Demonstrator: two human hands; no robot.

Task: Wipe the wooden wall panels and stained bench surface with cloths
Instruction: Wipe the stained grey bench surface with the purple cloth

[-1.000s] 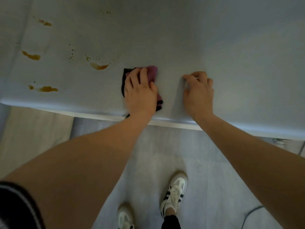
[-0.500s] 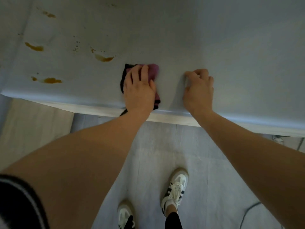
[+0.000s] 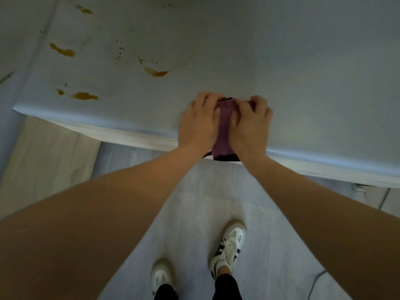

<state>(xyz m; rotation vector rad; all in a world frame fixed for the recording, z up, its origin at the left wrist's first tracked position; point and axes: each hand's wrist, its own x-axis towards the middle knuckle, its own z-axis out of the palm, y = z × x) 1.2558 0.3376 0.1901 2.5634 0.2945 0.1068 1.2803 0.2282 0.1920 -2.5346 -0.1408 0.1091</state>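
Right now, in the head view, both hands are pressing one purple cloth [image 3: 225, 126] at the bench surface [image 3: 303, 72] near edge: left hand [image 3: 200, 122] and right hand [image 3: 251, 126] are curling fingers onto it (possibly refolding). Amber stains [image 3: 155, 71] are lying up and leftward, nearer the left hand, so wiping is likely heading that way

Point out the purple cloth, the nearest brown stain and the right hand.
purple cloth [image 3: 225, 124], head view, bare middle between the hands
nearest brown stain [image 3: 156, 72], head view, centre of the smear
right hand [image 3: 249, 126], head view, back of the hand
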